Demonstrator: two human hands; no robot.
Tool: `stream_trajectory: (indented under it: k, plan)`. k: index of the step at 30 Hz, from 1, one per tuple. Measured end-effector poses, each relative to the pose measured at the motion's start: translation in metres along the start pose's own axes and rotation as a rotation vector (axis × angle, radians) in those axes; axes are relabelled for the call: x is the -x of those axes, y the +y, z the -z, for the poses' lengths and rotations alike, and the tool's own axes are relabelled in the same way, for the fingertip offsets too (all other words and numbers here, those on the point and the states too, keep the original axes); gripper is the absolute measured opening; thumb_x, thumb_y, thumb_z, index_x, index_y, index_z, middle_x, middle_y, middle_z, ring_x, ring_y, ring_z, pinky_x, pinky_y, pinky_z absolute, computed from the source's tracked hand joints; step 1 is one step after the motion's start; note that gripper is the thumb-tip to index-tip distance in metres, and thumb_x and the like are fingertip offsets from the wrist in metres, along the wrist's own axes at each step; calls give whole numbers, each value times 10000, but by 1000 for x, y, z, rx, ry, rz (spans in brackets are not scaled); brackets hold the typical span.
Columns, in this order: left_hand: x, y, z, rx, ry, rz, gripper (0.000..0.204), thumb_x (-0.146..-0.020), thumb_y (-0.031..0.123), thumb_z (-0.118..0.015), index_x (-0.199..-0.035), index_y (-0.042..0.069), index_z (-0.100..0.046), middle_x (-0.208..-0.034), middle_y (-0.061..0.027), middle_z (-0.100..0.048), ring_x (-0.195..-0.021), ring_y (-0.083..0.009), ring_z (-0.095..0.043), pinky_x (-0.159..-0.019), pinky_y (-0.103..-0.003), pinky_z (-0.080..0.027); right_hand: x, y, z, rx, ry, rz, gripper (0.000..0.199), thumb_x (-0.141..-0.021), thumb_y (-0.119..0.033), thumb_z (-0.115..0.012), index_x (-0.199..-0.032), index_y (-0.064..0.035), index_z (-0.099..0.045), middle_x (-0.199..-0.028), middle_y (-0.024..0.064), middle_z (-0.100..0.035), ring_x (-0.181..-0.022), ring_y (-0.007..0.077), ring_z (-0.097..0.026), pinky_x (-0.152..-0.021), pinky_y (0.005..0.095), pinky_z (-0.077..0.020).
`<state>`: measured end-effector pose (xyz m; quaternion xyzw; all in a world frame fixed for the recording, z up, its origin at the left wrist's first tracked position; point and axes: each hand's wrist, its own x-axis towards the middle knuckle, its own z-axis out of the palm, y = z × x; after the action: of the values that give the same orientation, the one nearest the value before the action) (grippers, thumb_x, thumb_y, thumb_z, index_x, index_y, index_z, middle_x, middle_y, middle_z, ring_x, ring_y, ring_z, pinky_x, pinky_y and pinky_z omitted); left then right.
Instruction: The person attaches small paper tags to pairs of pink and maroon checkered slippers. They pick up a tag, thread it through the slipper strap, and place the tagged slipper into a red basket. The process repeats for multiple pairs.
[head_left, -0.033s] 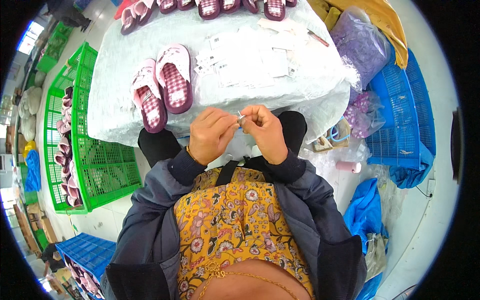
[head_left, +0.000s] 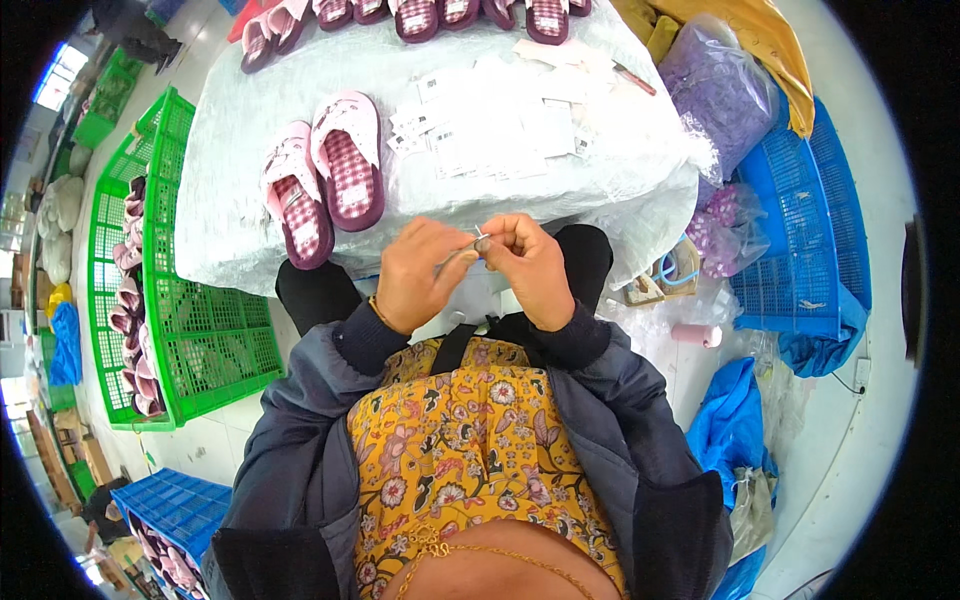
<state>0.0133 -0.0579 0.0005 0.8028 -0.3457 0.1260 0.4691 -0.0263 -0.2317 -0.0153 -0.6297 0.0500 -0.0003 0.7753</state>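
My left hand [head_left: 418, 278] and my right hand [head_left: 537, 268] meet over my lap at the near edge of the table [head_left: 230, 245], which is covered in a pale sheet. Between their fingertips they pinch a small thin item [head_left: 468, 252]; it is too small to tell what it is. Just beyond my left hand, a pair of pink plaid slippers [head_left: 322, 185] lies on the table. White paper tags [head_left: 490, 125] are spread over the table's middle, beyond my right hand.
More slippers [head_left: 440, 15] line the table's far edge. Green crates [head_left: 205, 345] with slippers stand at my left and blue crates [head_left: 800, 235] at my right. A purple-filled bag [head_left: 720, 80], a pink spool [head_left: 697, 335] and blue sheeting [head_left: 735, 420] lie to the right.
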Motion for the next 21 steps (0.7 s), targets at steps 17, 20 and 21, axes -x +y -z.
stream_trajectory:
  k: [17,20,21]
  plan:
    - [0,-14,-3,236,-206,441,115,-862,111,-648,-891,0,-635,-774,-85,-599,-663,-155,-535,-616,-286,-442,-5,-7,27,750,-35,634,213,-824,-99,-725,-1028,-57,-679,-871,85,-692,-773,200,-638,-680,320,-506]
    - [-7,-11,-8,220,-210,276,83,-902,82,-621,-916,0,-628,-771,-17,-584,-694,-76,-493,-613,-245,-417,-4,-12,21,630,-14,526,200,-822,-101,-724,-1010,-59,-668,-887,93,-688,-791,232,-637,-687,332,-504]
    - [-10,-10,-9,239,-220,321,83,-902,83,-622,-920,2,-631,-772,-15,-584,-700,-76,-497,-619,-246,-421,-2,-11,20,553,-21,414,191,-829,-100,-719,-1006,-54,-662,-888,94,-688,-792,221,-642,-688,323,-505]
